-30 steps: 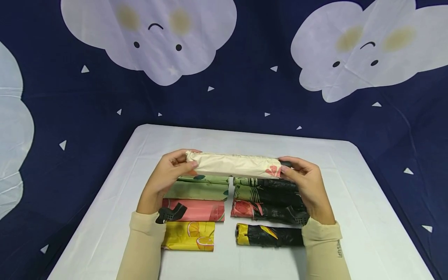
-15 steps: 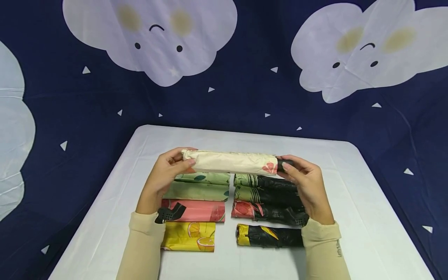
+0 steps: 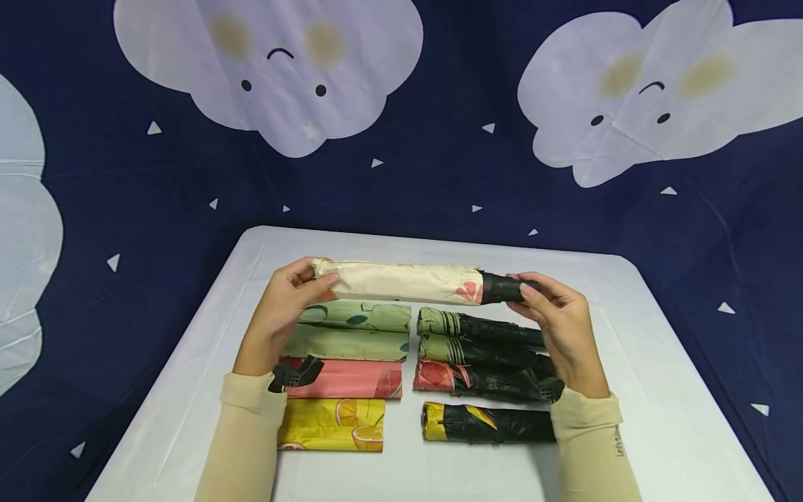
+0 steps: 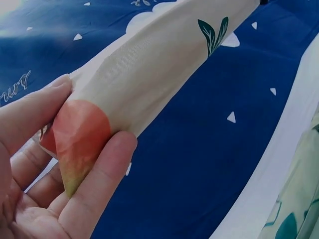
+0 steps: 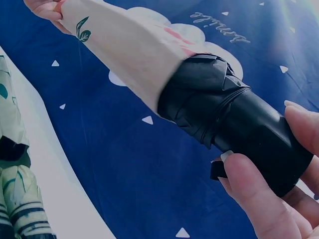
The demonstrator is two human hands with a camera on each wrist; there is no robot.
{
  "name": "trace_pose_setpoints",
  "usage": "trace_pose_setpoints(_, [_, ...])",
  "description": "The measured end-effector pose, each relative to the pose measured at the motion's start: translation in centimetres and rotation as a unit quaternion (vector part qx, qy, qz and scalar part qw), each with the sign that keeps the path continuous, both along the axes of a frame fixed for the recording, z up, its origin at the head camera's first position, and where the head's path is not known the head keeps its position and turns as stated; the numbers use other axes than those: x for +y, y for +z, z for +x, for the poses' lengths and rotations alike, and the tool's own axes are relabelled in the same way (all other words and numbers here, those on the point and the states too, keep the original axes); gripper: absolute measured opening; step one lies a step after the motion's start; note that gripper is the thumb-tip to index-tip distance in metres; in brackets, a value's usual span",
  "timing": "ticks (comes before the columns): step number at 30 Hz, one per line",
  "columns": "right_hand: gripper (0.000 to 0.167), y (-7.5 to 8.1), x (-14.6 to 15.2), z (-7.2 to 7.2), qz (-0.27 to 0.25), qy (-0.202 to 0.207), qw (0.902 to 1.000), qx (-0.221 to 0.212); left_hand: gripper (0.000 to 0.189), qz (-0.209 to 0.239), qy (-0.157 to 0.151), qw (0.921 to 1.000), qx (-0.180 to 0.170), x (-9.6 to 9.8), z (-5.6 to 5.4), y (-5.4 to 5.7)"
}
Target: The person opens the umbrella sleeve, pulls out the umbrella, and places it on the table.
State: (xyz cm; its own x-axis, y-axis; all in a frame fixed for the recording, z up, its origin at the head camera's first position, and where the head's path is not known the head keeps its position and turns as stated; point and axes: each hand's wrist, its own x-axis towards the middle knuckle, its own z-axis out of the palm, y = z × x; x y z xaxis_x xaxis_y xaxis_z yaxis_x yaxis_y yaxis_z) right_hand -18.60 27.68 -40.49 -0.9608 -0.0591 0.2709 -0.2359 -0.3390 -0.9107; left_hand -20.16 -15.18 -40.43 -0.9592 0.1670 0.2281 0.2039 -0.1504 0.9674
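Above the table, a folded umbrella (image 3: 498, 287) lies partly inside a cream fabric sleeve (image 3: 401, 282) with fruit and leaf prints. My left hand (image 3: 282, 301) pinches the sleeve's far left end, over an orange print seen in the left wrist view. With thumb and fingers, my right hand (image 3: 564, 317) grips the black umbrella handle (image 5: 264, 137). Black pleated cloth shows between handle and sleeve mouth in the right wrist view. The rest of the umbrella is hidden in the sleeve.
On the white table (image 3: 401, 474), flat sleeves lie at left: green ones (image 3: 351, 343), a pink one (image 3: 357, 378) and a yellow one (image 3: 332, 424). Folded umbrellas lie at right: green-and-black ones (image 3: 489, 348), a red-and-black one (image 3: 489, 380) and a yellow-and-black one (image 3: 495, 423).
More of the black umbrella shows out of the sleeve's right end. My left hand has shifted left with the sleeve, and my right hand has moved right with the handle.
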Motion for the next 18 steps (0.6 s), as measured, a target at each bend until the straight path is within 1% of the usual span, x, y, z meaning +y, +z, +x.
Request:
trace_pose_setpoints(4, [0.027, -0.1, 0.7, -0.3, 0.004, -0.005, 1.0, -0.007, 0.01, -0.005, 0.006, 1.0, 0.0, -0.9, -0.4, -0.2])
trace_pose_setpoints(6, [0.028, -0.2, 1.1, -0.4, 0.005, -0.006, 0.9999, -0.007, 0.014, -0.007, 0.009, 0.9999, -0.004, -1.4, -0.6, -0.4])
trace_pose_setpoints(11, [0.027, -0.5, 2.1, -0.7, -0.001, -0.009, 0.9999, -0.01, 0.015, 0.002, 0.018, 0.9997, -0.016, -2.4, -0.9, -0.8])
trace_pose_setpoints(18, [0.027, -1.1, 2.9, -1.0, -0.009, -0.016, 0.9996, -0.023, 0.027, -0.015, 0.026, 0.9993, -0.02, -2.6, -1.3, -1.3])
